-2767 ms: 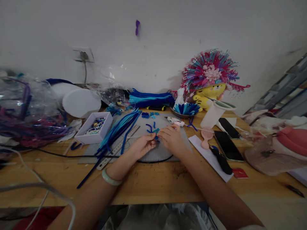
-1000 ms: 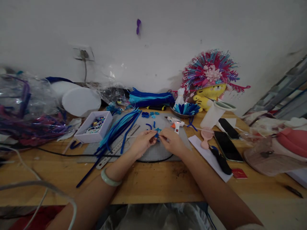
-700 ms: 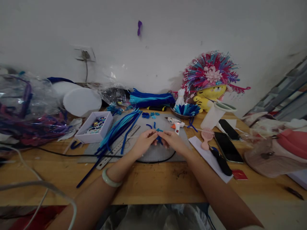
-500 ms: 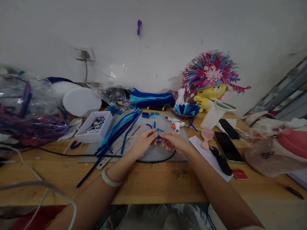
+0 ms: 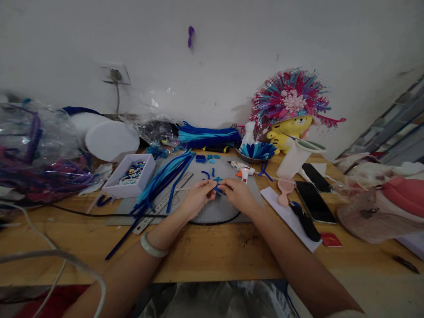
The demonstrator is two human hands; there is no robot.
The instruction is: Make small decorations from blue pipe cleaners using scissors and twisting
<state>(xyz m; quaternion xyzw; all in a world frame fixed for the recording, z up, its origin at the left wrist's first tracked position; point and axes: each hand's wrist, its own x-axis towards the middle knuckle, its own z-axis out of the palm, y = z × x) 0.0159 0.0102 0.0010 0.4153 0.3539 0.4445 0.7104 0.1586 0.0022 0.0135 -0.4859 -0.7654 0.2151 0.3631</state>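
Note:
My left hand [image 5: 196, 199] and my right hand [image 5: 239, 194] meet over a grey felt mat [image 5: 212, 212] on the wooden table. Both pinch a small blue pipe-cleaner piece [image 5: 217, 186] between their fingertips. A pale green bangle [image 5: 150, 247] sits on my left wrist. Just beyond my fingers lie several small blue bent pieces [image 5: 208, 164] and a white glue gun [image 5: 242, 169].
Long blue pipe cleaners [image 5: 162, 182] and a metal ruler [image 5: 164, 204] lie left of the mat, next to a white box of beads [image 5: 130, 176]. A yellow plush toy with a pink-blue headdress [image 5: 289, 110], a white cup [image 5: 294, 160], two phones [image 5: 314, 201], a pink comb [image 5: 284, 191] and scissors [image 5: 306, 223] stand right.
My hands stayed together over the mat, fingers working the small blue piece. My right hand's fingers uncurled briefly, then closed back on it. The view shifted slightly.

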